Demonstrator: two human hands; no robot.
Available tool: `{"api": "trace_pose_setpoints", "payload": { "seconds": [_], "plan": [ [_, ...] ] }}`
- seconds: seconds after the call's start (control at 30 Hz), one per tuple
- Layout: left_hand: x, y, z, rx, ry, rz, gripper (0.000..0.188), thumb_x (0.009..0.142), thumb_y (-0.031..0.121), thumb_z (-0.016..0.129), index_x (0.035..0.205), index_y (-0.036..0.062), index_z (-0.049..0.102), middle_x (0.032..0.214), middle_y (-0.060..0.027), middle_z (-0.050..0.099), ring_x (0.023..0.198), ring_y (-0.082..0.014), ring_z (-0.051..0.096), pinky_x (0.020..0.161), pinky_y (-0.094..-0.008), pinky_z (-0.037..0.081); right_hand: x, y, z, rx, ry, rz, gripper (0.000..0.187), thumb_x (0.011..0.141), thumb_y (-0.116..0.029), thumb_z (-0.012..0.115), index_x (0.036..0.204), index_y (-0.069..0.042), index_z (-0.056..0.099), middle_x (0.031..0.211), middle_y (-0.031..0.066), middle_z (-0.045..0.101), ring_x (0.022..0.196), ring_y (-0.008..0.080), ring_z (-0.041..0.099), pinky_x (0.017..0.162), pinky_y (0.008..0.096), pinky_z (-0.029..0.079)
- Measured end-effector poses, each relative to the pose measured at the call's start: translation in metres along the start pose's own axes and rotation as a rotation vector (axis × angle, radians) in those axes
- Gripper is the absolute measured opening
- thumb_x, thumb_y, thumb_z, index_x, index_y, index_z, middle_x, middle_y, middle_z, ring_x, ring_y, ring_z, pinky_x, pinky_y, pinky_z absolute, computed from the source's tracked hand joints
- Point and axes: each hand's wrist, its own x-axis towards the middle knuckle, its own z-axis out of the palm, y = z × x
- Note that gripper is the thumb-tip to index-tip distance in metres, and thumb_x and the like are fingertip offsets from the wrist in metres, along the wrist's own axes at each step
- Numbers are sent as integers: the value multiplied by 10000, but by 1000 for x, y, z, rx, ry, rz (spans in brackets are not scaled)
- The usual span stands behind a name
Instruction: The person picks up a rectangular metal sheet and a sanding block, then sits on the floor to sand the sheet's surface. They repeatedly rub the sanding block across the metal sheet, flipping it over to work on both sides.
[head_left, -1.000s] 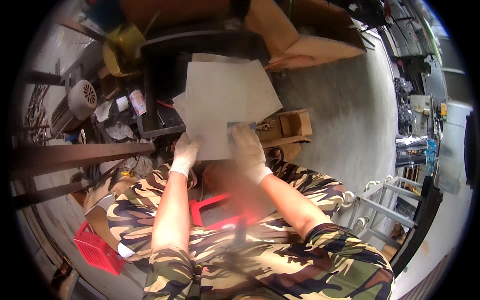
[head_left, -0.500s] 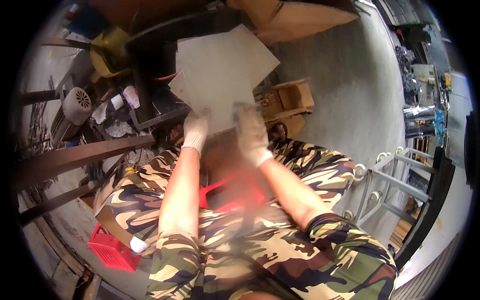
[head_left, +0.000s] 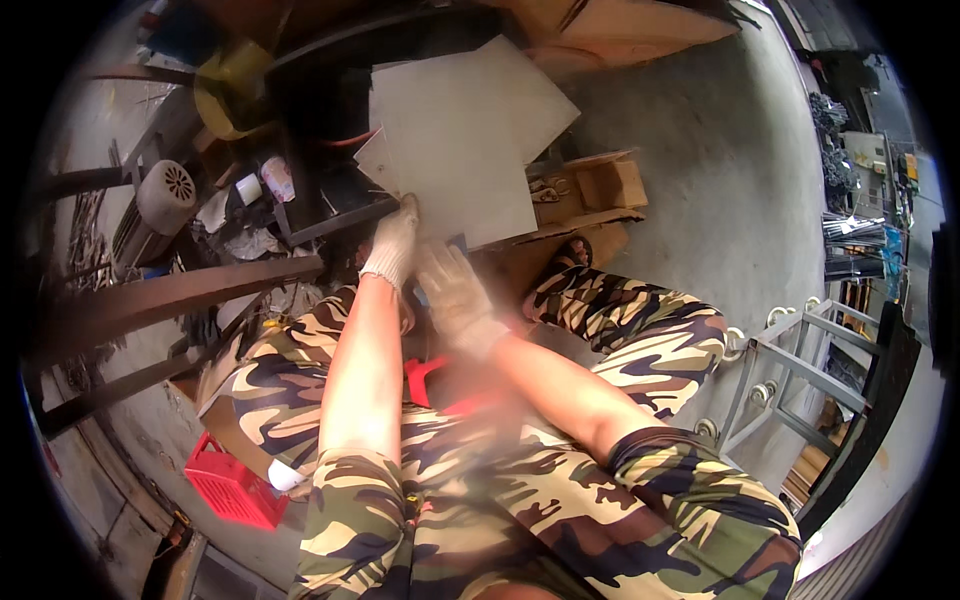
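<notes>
Several pale flat sheets [head_left: 455,150] lie fanned at different angles in front of me, over a dark surface. My left hand [head_left: 394,240], in a white knit glove, grips the nearest sheet at its near left corner. My right hand [head_left: 455,290], gloved too, is just off that sheet's near edge, beside my left wrist. Its fingers lie close together over a small dark bluish thing, mostly hidden, which I cannot make out. Below the hands a red plastic piece [head_left: 425,380] shows between my camouflage-clad legs, partly blurred.
An open cardboard box [head_left: 612,185] with metal hand tools stands right of the sheets. To the left are a rusty beam [head_left: 180,300], a motor-like cylinder [head_left: 168,198] and scrap. A red basket [head_left: 235,485] sits lower left; a wheeled grey frame [head_left: 800,370] stands right.
My right hand has slid left and toward me, from on top of the sheet to off its near edge. My left hand stays at the corner. The whole view has shifted slightly.
</notes>
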Motion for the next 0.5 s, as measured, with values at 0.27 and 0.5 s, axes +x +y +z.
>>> {"api": "trace_pose_setpoints", "payload": {
  "seconds": [0.27,0.5],
  "plan": [
    [22,-15,-24,62,-38,-130,753,1043,538,527,1452,-92,486,1462,-259,554,1295,-414,573,1032,-557,485,-7,31,-23,118,8,129,578,1009,-392,481,1486,-65,506,1629,135,410,1559,276,278,1297,443,178],
    [30,-23,-33,277,-87,20,780,1037,575,434,1385,-114,543,1348,-283,628,1232,-373,629,1050,-469,462,5,35,-26,173,-74,73,493,967,-209,523,1437,-63,553,1564,144,489,1491,281,400,1279,458,242]
  ]
}}
